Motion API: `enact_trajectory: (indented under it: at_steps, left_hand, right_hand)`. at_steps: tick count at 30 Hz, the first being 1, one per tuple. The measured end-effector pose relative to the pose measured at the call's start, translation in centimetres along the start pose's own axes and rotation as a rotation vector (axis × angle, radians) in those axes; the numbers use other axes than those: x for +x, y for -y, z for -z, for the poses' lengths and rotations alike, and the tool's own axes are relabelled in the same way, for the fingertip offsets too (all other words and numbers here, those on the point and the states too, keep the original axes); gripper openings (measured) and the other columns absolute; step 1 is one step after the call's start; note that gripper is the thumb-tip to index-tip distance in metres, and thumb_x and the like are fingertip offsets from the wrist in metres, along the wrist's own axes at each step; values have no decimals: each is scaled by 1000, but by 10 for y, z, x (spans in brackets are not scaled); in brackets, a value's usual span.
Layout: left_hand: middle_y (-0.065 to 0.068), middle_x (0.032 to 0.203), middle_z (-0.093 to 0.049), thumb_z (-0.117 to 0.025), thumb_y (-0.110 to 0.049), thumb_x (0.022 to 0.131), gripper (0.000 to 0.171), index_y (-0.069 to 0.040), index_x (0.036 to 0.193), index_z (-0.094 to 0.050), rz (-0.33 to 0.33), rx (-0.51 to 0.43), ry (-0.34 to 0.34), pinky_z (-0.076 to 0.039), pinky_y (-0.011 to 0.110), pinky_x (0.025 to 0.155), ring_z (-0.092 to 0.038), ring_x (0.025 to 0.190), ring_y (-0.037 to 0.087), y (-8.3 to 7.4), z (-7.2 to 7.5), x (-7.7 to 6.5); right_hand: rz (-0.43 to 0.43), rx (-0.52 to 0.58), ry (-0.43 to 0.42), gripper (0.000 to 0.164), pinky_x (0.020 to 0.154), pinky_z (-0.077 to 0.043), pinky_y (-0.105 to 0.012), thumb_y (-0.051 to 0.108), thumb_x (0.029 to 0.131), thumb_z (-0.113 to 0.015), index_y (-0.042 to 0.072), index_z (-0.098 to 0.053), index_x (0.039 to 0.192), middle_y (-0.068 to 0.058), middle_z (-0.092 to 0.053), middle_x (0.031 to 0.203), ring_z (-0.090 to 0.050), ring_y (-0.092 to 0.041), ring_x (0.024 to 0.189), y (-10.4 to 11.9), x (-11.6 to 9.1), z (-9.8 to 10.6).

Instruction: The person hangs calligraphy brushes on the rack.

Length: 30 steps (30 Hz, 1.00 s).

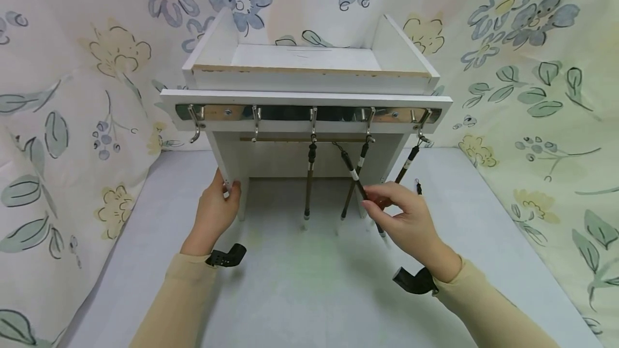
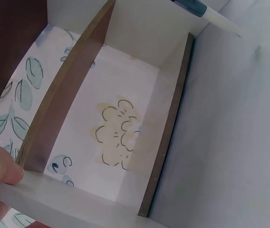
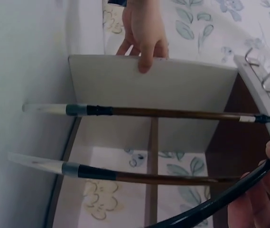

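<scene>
Head view: right hand (image 1: 403, 214) has thumb and fingers pinched on a brush (image 1: 355, 176), its loop up-left of them, off any hook. Three hanging brushes (image 1: 309, 181) are left of and beyond those fingers; a dark brush end (image 1: 418, 187) pokes out behind them, rest hidden. Left fingers (left hand (image 1: 217, 208)) clamp the side panel (image 1: 228, 154) of the white rack (image 1: 309, 80), two bare hooks (image 1: 256, 122) above. My read: three are up, the held one's left, maybe the half-hidden one too.

Left wrist: thumb's on the panel edge, a brush tip far up-right of it.

Right wrist: fingers grip the dark handle; two hung brushes lie beyond.
</scene>
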<state>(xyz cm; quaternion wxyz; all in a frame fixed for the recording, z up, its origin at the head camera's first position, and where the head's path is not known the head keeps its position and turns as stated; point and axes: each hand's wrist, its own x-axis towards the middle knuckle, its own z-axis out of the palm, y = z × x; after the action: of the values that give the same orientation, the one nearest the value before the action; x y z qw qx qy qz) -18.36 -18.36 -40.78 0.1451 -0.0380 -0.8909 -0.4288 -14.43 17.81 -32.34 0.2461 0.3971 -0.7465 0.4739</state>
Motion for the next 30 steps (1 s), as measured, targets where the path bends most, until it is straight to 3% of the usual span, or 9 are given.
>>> enact_trajectory:
  at_steps: [9,30]
  left_hand:
    - [28,138,-46,-45,-25,102,47,-8,144,-34,5,4,-4,-53,56,78,-54,115,48,0,1,0]
    - [27,138,-47,-45,-22,101,46,-10,144,-34,22,-1,1,-52,56,83,-54,116,46,0,-1,1]
  right_hand:
    - [-33,-18,37,34,62,-51,-21,-10,77,-74,5,-70,108,1,-65,87,-58,-11,74,-20,-4,-18]
    - [-37,-25,91,22,61,-51,-22,7,88,-71,11,-70,110,5,-61,87,-55,-8,76,-2,26,-63]
